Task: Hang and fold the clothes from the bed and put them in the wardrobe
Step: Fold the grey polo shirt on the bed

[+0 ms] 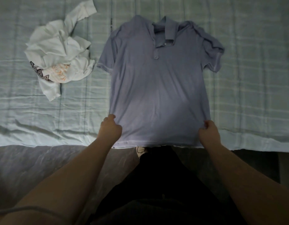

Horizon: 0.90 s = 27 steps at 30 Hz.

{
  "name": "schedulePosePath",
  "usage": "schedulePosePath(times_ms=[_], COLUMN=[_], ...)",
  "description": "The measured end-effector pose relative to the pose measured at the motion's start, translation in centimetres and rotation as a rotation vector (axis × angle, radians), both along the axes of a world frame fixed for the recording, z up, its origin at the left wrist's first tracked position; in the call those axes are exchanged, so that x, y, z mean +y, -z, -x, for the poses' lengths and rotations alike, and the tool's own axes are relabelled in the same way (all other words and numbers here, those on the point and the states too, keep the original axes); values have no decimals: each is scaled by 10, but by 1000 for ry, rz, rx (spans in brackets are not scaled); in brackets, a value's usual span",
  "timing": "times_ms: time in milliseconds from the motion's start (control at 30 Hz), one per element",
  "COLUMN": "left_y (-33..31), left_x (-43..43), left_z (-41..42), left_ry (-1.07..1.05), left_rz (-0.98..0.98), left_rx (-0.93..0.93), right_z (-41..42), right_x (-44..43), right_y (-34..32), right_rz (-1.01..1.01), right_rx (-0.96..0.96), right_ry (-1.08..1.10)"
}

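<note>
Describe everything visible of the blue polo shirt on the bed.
The polo shirt is pale blue, of thin, soft-looking knit, with short sleeves, a collar and an open buttoned placket. It lies front up on the bed, collar away from the person, hem along the near edge. The sleeve and shoulder on the person's right are bunched up; the other sleeve lies flat. The left hand and the right hand each grip a lower side edge above the hem.
</note>
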<state>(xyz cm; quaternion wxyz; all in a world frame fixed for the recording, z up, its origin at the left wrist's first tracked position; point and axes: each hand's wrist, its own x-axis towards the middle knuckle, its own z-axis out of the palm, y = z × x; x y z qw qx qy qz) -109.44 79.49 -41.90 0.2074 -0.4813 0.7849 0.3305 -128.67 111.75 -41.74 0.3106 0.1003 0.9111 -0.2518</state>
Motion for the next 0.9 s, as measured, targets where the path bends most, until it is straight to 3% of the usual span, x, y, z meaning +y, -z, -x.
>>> schedulePosePath(times_ms=[233, 433, 600, 800, 900], left_y=[17, 39, 59, 73, 80], left_x=[8, -23, -74, -154, -191], left_z=[108, 169, 208, 239, 237], left_ry=[370, 377, 506, 230, 71], left_rz=[-9, 65, 236, 332, 448], left_rx=[217, 193, 132, 263, 210], right_z=[43, 89, 127, 165, 168], right_x=[-81, -158, -228, -318, -360], right_y=[17, 35, 54, 82, 93], right_rz=[136, 153, 223, 328, 377], right_rx=[118, 202, 241, 312, 383], right_ry=[-218, -534, -702, -919, -1009])
